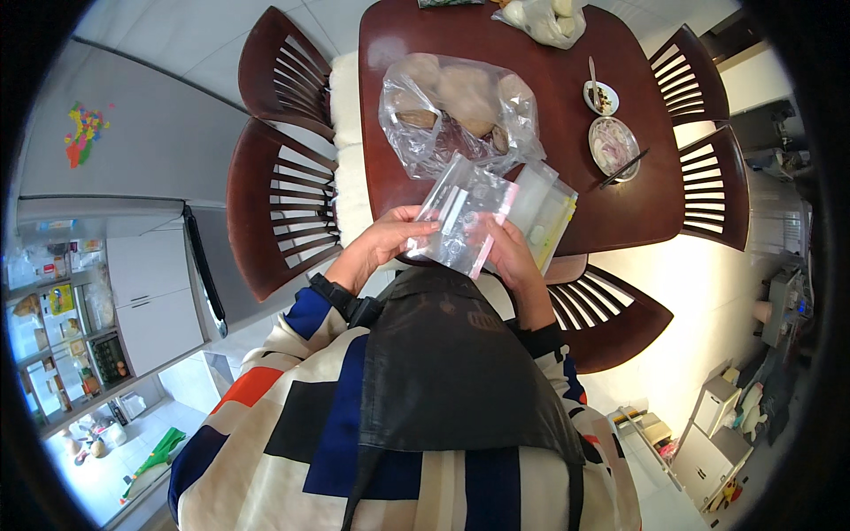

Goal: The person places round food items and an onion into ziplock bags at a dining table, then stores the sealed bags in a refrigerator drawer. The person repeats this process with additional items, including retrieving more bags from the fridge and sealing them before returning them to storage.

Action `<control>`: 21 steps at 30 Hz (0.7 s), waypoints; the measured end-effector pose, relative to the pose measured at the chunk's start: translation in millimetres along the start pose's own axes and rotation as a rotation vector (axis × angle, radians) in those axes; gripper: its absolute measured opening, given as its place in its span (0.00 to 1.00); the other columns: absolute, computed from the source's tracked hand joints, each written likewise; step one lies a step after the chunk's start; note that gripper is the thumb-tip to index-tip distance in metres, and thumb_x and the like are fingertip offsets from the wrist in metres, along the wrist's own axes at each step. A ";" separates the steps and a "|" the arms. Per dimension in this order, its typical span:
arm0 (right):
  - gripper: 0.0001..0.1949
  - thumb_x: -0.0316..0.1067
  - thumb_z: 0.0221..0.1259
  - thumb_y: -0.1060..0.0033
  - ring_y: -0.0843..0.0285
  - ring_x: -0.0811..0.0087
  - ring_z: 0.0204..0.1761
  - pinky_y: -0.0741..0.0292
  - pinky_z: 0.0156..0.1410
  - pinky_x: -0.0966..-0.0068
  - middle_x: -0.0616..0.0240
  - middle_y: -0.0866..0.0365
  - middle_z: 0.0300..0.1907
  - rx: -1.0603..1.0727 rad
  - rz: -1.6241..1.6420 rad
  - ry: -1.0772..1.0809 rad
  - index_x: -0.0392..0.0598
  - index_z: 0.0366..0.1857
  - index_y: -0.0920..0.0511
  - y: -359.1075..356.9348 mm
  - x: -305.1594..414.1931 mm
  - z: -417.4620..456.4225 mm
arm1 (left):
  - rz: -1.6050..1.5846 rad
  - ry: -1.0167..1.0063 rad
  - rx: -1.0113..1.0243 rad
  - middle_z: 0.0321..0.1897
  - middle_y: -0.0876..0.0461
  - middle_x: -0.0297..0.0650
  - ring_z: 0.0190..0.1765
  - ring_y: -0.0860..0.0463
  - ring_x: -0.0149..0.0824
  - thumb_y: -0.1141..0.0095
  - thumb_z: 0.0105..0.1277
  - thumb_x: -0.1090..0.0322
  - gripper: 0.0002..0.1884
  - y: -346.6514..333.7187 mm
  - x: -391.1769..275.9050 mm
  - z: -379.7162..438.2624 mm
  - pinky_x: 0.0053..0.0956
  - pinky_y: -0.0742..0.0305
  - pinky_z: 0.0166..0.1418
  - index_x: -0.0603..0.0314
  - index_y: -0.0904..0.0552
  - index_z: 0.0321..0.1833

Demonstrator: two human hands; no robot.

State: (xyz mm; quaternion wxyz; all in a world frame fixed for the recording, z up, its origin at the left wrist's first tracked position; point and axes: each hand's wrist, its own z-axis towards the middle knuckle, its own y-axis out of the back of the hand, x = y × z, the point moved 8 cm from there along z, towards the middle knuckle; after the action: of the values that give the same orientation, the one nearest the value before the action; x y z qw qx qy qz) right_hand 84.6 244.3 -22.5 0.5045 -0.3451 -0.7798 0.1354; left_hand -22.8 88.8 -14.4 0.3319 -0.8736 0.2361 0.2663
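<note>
A clear plastic zip bag (458,212) with a pink closure strip is stretched between my two hands, above the near edge of the table. My left hand (392,235) grips its left edge, thumb on top. My right hand (511,252) pinches the pink-strip side. Just beyond my right hand lie more clear zip bags (548,206), one with a yellow-green strip. Farther back, a large clear plastic bag (458,106) holds several brown rounded pieces of food; I cannot tell what they are.
On the dark wooden table (564,73) stand a bowl of sliced onion (612,146) with chopsticks, a small bowl with a spoon (601,99), and a bag of pale round items (554,20). Wooden chairs (282,206) surround it. At left a refrigerator (126,139) shows stocked shelves.
</note>
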 end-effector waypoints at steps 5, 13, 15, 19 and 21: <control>0.12 0.41 0.77 0.45 0.20 0.80 0.41 0.23 0.46 0.81 0.70 0.16 0.39 -0.243 -0.052 0.047 0.45 0.49 0.18 6.8 4.2 7.5 | 0.067 -0.134 -0.050 0.38 0.12 0.31 0.37 0.16 0.22 0.32 0.67 0.69 0.10 8.4 -15.5 -11.4 0.18 0.22 0.41 0.59 0.13 0.50; 0.10 0.37 0.77 0.45 0.16 0.77 0.44 0.24 0.42 0.83 0.68 0.16 0.41 -0.195 0.009 0.104 0.44 0.51 0.20 -6.9 7.3 24.2 | -0.509 -0.321 -0.026 0.56 0.16 0.36 0.52 0.15 0.29 0.39 0.72 0.66 0.19 36.3 -21.1 -27.7 0.26 0.17 0.55 0.56 0.23 0.64; 0.09 0.34 0.76 0.45 0.16 0.75 0.45 0.22 0.45 0.79 0.68 0.16 0.41 -0.197 0.112 0.143 0.44 0.51 0.20 -22.4 10.2 24.2 | -0.400 -0.254 0.053 0.53 0.15 0.36 0.51 0.15 0.28 0.39 0.72 0.68 0.16 4.3 -23.1 -33.1 0.26 0.16 0.54 0.57 0.21 0.61; 0.12 0.38 0.79 0.48 0.14 0.71 0.49 0.20 0.48 0.79 0.65 0.14 0.43 -0.150 0.065 0.093 0.44 0.56 0.22 -44.1 13.4 27.9 | 0.040 -0.302 -0.117 0.51 0.15 0.32 0.50 0.17 0.25 0.31 0.66 0.69 0.22 6.8 -17.9 -23.0 0.22 0.20 0.52 0.54 0.21 0.62; 0.11 0.38 0.78 0.47 0.14 0.71 0.48 0.20 0.47 0.78 0.65 0.15 0.43 -0.185 0.053 0.107 0.45 0.53 0.22 -47.9 14.2 28.9 | -0.021 -0.101 -0.176 0.51 0.15 0.31 0.47 0.18 0.25 0.28 0.63 0.67 0.22 21.5 -1.9 -18.6 0.22 0.22 0.50 0.51 0.20 0.60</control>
State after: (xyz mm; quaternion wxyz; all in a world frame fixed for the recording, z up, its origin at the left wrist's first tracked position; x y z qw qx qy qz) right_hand 36.3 223.1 1.0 0.5078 -0.4174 -0.7514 0.0574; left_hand -31.2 61.8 -11.2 0.2683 -0.8872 0.1853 0.3263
